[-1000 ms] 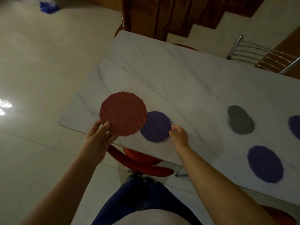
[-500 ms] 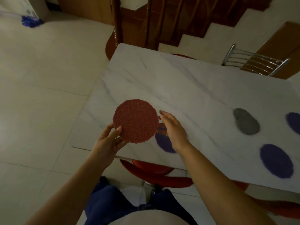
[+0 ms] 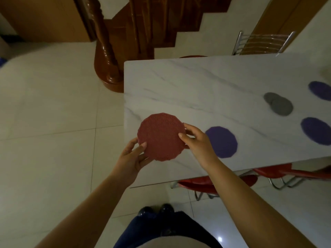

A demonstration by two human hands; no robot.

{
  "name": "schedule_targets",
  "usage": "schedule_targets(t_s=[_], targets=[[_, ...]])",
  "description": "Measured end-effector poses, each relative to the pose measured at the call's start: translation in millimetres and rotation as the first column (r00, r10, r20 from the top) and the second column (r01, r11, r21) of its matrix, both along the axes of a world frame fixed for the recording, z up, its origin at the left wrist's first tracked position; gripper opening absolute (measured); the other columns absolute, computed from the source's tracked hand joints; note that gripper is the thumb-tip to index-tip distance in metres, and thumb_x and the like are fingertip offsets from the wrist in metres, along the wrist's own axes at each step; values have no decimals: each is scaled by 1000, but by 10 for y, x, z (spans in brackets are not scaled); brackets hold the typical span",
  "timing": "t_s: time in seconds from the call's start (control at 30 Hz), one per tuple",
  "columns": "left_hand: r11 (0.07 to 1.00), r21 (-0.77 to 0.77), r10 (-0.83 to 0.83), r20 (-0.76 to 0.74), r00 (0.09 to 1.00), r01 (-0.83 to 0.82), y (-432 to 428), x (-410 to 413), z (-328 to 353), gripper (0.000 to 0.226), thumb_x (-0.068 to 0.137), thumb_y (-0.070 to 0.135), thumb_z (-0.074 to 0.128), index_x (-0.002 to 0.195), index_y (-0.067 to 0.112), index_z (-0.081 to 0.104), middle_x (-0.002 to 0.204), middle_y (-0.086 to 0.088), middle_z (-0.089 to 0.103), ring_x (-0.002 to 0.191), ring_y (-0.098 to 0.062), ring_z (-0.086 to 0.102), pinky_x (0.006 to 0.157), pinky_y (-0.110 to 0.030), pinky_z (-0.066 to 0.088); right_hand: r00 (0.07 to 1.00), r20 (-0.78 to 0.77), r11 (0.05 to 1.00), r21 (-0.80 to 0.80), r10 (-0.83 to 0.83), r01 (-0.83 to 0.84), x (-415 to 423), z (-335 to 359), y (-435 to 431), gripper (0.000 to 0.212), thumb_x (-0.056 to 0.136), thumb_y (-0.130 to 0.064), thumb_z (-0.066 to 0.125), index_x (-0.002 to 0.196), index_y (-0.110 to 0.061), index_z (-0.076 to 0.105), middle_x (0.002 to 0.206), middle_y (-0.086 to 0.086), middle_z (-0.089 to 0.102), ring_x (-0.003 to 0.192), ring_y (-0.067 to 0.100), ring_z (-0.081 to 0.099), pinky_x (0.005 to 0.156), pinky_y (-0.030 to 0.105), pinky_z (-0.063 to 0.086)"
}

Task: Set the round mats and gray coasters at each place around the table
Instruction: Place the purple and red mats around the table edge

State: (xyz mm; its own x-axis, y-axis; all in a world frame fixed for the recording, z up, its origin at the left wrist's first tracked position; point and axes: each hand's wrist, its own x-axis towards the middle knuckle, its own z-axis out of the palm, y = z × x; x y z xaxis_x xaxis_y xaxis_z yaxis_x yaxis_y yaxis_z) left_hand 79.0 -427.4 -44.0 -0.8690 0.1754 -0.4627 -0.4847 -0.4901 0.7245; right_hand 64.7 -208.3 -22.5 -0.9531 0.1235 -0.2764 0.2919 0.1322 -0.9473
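Currently both hands are gripping one red round mat (image 3: 161,136), which is sitting between them over the near left corner of the marble table (image 3: 197,83). Left hand (image 3: 130,158) is pinching the mat's lower left edge, thumb on top and fingers underneath. Right hand (image 3: 198,140) is pinching the right edge, with thumb and fingertips curling onto the top face. A red sliver is showing under the right hand's fingers; cannot tell whether that is a second mat.

Count on the table:
- Purple round mats: 3. First purple mat (image 3: 222,142) is lying flat just beside the right hand, on its right. Second purple mat (image 3: 316,130) is lying well to the right of that hand, partly cut by the frame edge. Third purple mat (image 3: 320,90) is lying beyond the second, also cut by the frame.
- Gray coasters (image 3: 278,104): 2, overlapping each other, lying right of and beyond the right hand, between the purple mats.

Red chair seats (image 3: 215,183) are showing under the table edge below the right forearm. One metal chair back (image 3: 263,43) is standing at the far side.
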Motion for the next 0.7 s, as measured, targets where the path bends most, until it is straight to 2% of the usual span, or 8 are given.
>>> schedule_targets(t_s=[0.13, 0.3, 0.43, 0.5, 0.6, 0.7], targets=[[999, -23, -38, -34, 999, 37, -126, -128, 5, 27, 77, 16, 66, 103, 21, 65, 100, -3, 75, 83, -22, 73, 72, -33, 60, 1000, -22, 1000, -2, -21, 21, -60, 13, -88, 37, 87, -21, 65, 124, -18, 58, 116, 2, 63, 97, 13, 66, 81, 30, 58], [998, -13, -69, -73, 995, 68, -317, -332, -38, 25, 78, 15, 65, 102, 19, 64, 98, -3, 75, 80, -22, 73, 76, -36, 60, 997, -37, 997, -4, -75, 75, -210, -1, -262, 30, 86, -17, 65, 116, -21, 61, 111, -3, 64, 88, 8, 66, 71, 20, 58], [991, -1, -137, -68, 988, 137, -533, -590, -118, 24, 80, 14, 62, 104, 16, 64, 99, -3, 75, 82, -22, 73, 71, -33, 60, 983, -16, 984, -11, -181, 181, -304, -68, -531, 30, 86, -15, 64, 115, -20, 61, 113, -1, 63, 87, 5, 65, 69, 18, 56], [982, -10, -191, -59, 980, 191, -667, -775, -172, 28, 80, 16, 62, 108, 14, 63, 104, -4, 74, 88, -25, 73, 71, -33, 60, 965, 0, 965, 7, -262, 262, -370, -132, -720, 30, 86, -14, 64, 116, -17, 61, 114, 1, 63, 87, 7, 65, 75, 25, 57], [961, -25, -278, -47, 959, 277, -919, -1072, -267, 32, 81, 19, 63, 112, 13, 62, 109, -5, 73, 94, -28, 71, 75, -35, 60, 921, 32, 921, 46, -388, 386, -487, -198, -1063, 30, 86, -13, 64, 116, -14, 62, 112, 1, 63, 100, 16, 64, 89, 40, 54], [916, -37, -400, -31, 916, 399, -1191, -1423, -272, 29, 81, 19, 63, 110, 14, 63, 109, -6, 73, 95, -28, 71, 78, -37, 60, 850, 55, 851, 77, -524, 519, -600, -183, -1438, 29, 85, -12, 64, 114, -15, 62, 108, -2, 62, 105, 20, 62, 94, 45, 51]])
